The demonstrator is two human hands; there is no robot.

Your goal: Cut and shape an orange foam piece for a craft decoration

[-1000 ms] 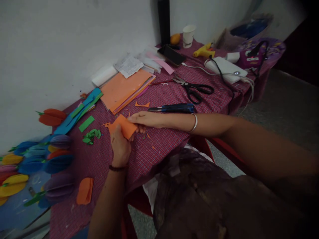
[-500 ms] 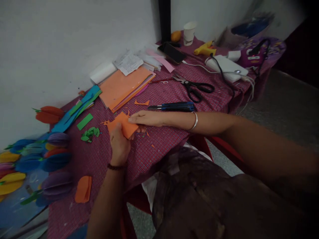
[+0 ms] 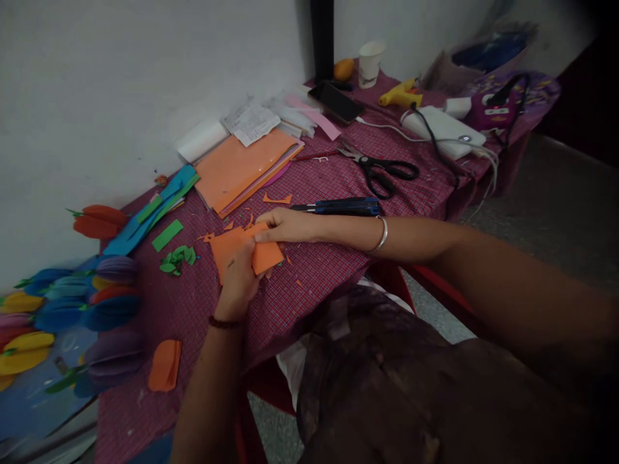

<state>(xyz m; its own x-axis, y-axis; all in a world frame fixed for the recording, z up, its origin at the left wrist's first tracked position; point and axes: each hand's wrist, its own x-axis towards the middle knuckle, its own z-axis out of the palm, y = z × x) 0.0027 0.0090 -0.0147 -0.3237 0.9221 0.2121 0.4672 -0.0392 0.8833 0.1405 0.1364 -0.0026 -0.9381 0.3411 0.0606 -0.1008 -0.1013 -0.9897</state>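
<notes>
A small orange piece of paper (image 3: 269, 256) is pinched between both hands over the table. My left hand (image 3: 240, 274) grips its left side from below, thumb on top. My right hand (image 3: 285, 225) is closed on its upper edge, partly hiding the fingers beneath. Another orange sheet (image 3: 223, 251) lies just left of it, under or against my left hand; I cannot tell which. Orange scraps (image 3: 277, 198) are scattered around. A blue-and-black utility knife (image 3: 345, 206) lies just beyond my right forearm.
Black-handled scissors (image 3: 382, 171) and a stack of orange sheets (image 3: 242, 169) lie behind. Green leaf cutouts (image 3: 178, 259), an orange folded cutout (image 3: 165, 365) and colourful paper ornaments (image 3: 62, 314) are to the left. A yellow glue gun (image 3: 401, 95), phone (image 3: 335, 102) and paper cup (image 3: 370, 64) stand farther back.
The held orange piece has shifted right and now shows apart from the other orange sheet at its left. My right fingers have curled more around its upper edge.
</notes>
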